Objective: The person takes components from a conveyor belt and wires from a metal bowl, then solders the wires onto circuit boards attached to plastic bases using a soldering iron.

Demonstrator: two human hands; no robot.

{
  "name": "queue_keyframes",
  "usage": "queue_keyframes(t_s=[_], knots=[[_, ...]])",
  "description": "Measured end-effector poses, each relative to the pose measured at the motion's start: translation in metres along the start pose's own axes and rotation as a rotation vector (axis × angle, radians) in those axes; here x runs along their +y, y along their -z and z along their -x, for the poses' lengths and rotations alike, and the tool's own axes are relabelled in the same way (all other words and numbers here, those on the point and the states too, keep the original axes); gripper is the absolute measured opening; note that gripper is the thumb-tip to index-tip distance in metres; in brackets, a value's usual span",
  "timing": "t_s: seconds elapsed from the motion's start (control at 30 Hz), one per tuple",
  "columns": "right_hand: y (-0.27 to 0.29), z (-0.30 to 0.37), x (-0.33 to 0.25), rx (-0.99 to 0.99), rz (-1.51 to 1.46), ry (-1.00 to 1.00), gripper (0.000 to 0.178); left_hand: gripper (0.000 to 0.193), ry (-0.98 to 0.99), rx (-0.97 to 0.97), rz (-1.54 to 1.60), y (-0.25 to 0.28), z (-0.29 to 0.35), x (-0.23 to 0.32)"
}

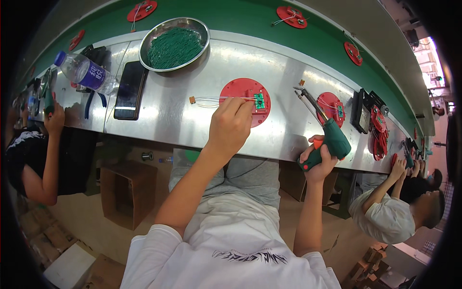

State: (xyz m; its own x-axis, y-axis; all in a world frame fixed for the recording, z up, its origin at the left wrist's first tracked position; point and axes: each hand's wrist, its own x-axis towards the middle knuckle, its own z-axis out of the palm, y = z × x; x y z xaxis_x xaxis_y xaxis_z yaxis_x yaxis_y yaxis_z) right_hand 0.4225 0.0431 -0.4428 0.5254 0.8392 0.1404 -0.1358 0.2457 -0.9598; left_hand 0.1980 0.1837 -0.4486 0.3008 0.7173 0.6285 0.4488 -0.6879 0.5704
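Note:
A red disc [233, 86] lies on the metal bench in front of me, with a small green circuit board [259, 101] on its right part. Thin white wires [207, 98] stretch left from it to a small tan connector [192, 100]. Over the disc's lower left edge, my left hand [231, 124] pinches the wires beside the board; its fingertips are partly hidden. My right hand [319, 160] is wrapped round the handle of a green soldering gun [337, 139] with an orange trigger. Its tip points up and left, apart from the disc. Behind the gun lies a second red disc [325, 98] with a green board.
A steel bowl [205, 50] of green wire pieces stands at the back left, near a phone [130, 91], a bottle [91, 73] and blue-handled pliers [88, 105]. Stacked red discs [379, 139] lie right. More discs rest on the green belt [240, 21]. People work on both sides.

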Motion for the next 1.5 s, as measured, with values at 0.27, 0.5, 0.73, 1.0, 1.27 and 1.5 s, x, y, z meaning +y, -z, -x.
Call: queue_keyframes(t_s=[0.27, 0.5, 0.73, 1.0, 1.27, 1.5], knots=[[-0.006, -0.004, -0.007, 0.127, -0.053, -0.052, 0.029, 0.015, -0.037, 0.004, -0.046, -0.001, 0.000, -0.001], [-0.003, -0.003, -0.006, 0.174, -0.096, -0.028, 0.029, 0.013, -0.037, 0.001, -0.048, -0.002, -0.002, 0.004], [-0.002, -0.004, -0.007, 0.201, -0.189, -0.025, 0.026, 0.018, -0.027, -0.036, -0.063, 0.003, -0.006, 0.009], [0.037, -0.017, -0.022, 0.234, -0.102, 0.139, 0.032, 0.066, -0.086, -0.384, -0.191, 0.037, -0.056, 0.024], [0.060, -0.033, -0.010, 0.410, -0.230, 0.098, 0.029, 0.040, -0.300, -0.260, -0.480, -0.066, -0.179, -0.055], [0.050, -0.039, -0.014, 0.620, -0.180, 0.155, 0.028, 0.058, 0.036, -0.394, -0.389, -0.225, -0.301, -0.021]])
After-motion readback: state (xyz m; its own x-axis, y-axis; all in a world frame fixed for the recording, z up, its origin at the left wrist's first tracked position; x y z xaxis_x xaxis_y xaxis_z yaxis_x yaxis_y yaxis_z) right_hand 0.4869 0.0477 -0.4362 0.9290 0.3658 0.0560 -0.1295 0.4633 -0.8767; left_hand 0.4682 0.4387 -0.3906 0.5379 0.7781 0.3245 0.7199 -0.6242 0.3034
